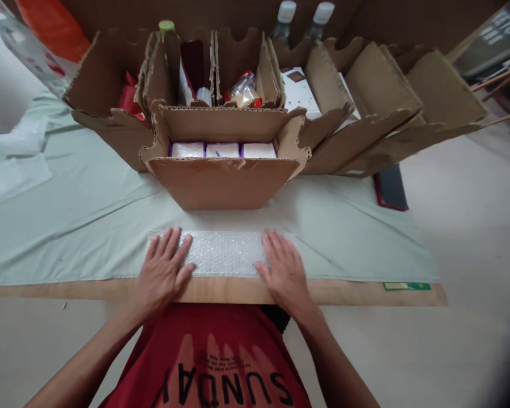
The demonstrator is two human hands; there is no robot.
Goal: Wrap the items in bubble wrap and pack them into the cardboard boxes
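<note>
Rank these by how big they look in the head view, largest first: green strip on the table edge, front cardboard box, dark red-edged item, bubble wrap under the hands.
1. Front cardboard box
2. Bubble wrap, partly covered
3. Dark red-edged item
4. Green strip

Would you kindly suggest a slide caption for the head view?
Left hand and right hand spread on bubble wrap before a cardboard box.
</note>
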